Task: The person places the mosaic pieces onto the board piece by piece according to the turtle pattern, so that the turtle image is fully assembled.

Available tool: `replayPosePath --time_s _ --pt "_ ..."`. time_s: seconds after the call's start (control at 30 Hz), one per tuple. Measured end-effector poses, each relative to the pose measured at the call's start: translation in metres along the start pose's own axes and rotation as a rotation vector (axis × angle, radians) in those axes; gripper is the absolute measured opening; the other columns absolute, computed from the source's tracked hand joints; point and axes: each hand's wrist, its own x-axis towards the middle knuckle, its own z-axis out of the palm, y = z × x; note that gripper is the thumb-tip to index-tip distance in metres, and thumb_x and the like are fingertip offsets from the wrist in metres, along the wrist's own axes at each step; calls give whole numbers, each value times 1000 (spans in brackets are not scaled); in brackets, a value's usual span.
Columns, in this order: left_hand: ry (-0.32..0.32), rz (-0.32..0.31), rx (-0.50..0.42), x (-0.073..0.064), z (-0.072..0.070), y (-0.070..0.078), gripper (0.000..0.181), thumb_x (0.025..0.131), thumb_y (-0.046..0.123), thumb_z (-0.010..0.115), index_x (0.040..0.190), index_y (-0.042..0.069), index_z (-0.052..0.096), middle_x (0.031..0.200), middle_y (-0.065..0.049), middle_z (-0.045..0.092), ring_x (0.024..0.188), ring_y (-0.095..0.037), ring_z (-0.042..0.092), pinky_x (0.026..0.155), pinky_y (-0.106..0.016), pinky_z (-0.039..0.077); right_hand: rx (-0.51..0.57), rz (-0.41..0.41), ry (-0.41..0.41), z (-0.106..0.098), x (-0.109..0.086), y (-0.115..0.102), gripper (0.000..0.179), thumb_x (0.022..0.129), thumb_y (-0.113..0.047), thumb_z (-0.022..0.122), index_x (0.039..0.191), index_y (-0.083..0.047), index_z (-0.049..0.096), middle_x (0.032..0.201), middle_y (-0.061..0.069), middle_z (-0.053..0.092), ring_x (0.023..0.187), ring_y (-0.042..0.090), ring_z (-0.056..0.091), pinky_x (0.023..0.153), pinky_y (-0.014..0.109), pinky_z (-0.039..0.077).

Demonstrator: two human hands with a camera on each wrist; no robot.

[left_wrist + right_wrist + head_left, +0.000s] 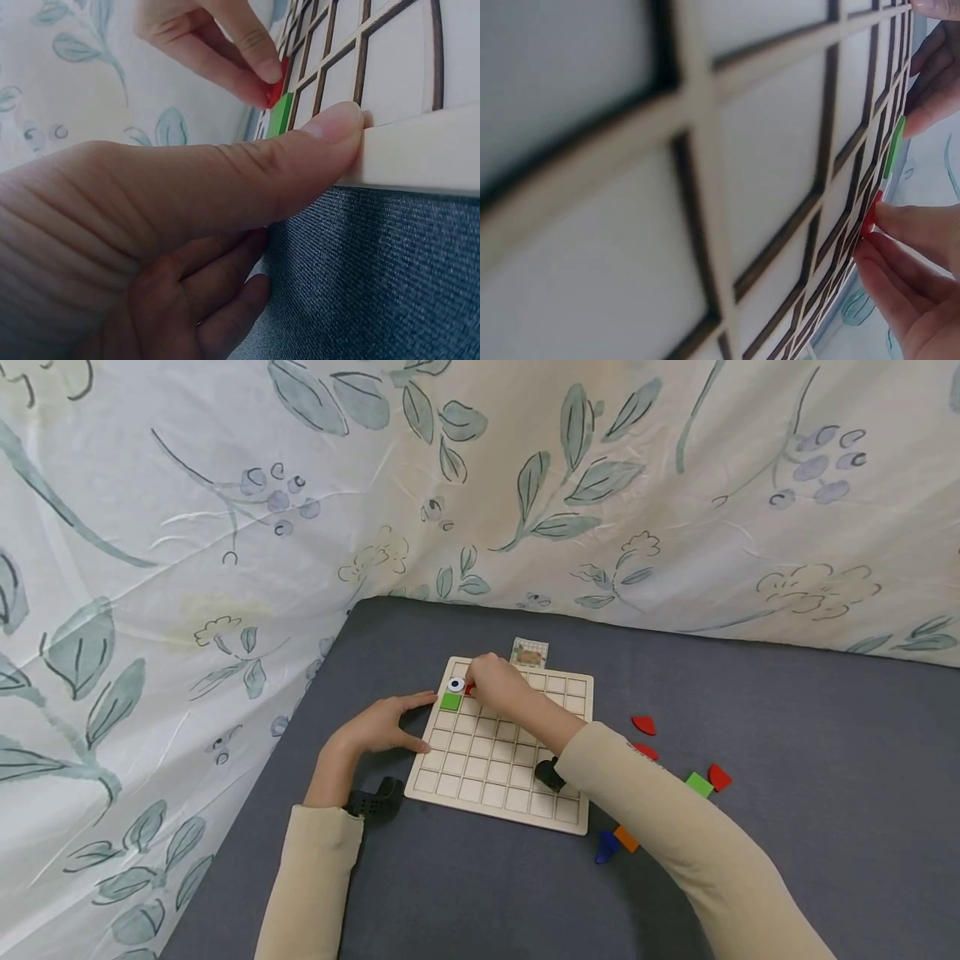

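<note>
A square wooden grid board (480,768) lies on the dark table. My right hand (498,683) reaches over its far left part and pinches a small red piece (871,214) between thumb and fingers, at one of the cells. Just left of it, a white piece with an eye on it (455,684) sits in the board, and a green square (450,702) lies in the cell nearer me. My left hand (382,724) rests at the board's left edge, thumb (330,135) and forefinger straight against it; its other fingers are tucked below in the left wrist view.
A small printed card (529,652) lies at the board's far edge. Right of the board are several loose pieces: red ones (643,724), a green square (699,785), an orange one (626,838) and a blue one (607,847). Leaf-patterned cloth (525,510) hangs behind the table.
</note>
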Motion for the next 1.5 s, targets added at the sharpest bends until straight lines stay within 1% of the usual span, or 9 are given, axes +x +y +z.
replayPosePath --time_s 0.23,0.33,0.43,0.6,0.67,0.77,0.9,1.1,1.5 --pt "2 2 18 1 1 1 84 74 23 77 145 14 33 150 -11 28 136 -37 25 104 -54 29 49 28 76 -5 -5 1 25 89 -14 61 109 0 67 102 15 68 87 23 66 69 29 55" --pt "4 5 17 1 0 3 85 74 24 78 144 13 33 149 -11 29 135 -37 26 104 -54 30 60 13 36 -14 -10 1 22 89 -20 61 101 -4 71 96 10 69 81 19 66 67 29 54" --pt "4 4 17 1 0 5 85 73 23 78 144 13 34 149 -11 30 135 -36 27 104 -54 30 78 -64 -128 -28 -17 2 21 90 -23 60 93 -6 72 89 7 69 74 18 64 65 28 51" --pt "2 -1 25 1 -1 6 85 73 24 78 144 13 34 149 -12 30 135 -36 27 104 -53 30 179 -154 -483 -50 -27 5 27 94 -23 52 106 -4 67 96 11 68 79 24 66 69 27 51" --pt "2 -7 23 1 -1 6 85 73 23 78 144 13 34 149 -11 30 135 -36 26 104 -53 30 207 -157 -565 -57 -32 5 29 95 -23 49 112 -4 64 100 11 67 84 24 66 71 29 52" --pt "6 -7 15 1 -1 7 84 73 22 78 144 13 34 149 -11 29 136 -36 25 105 -53 29 237 -155 -616 -62 -40 7 31 96 -23 48 116 -4 62 102 13 66 84 23 65 74 35 53" --pt "11 -1 14 2 0 6 84 73 21 78 144 11 34 149 -12 29 136 -37 25 105 -53 29 247 -140 -618 -65 -52 11 32 96 -25 49 115 -4 62 102 13 66 85 23 65 75 37 52" --pt "16 4 19 3 3 4 85 72 22 79 144 12 34 149 -12 29 136 -37 24 105 -54 29 216 -127 -583 -69 -70 22 32 95 -29 49 112 -5 63 103 11 65 84 22 64 72 29 50" --pt "18 9 16 -1 5 4 84 73 21 78 144 9 34 149 -15 29 136 -38 24 105 -53 30 183 -62 -431 -79 -116 52 26 94 -31 52 107 -11 63 104 1 63 94 16 58 78 31 49"
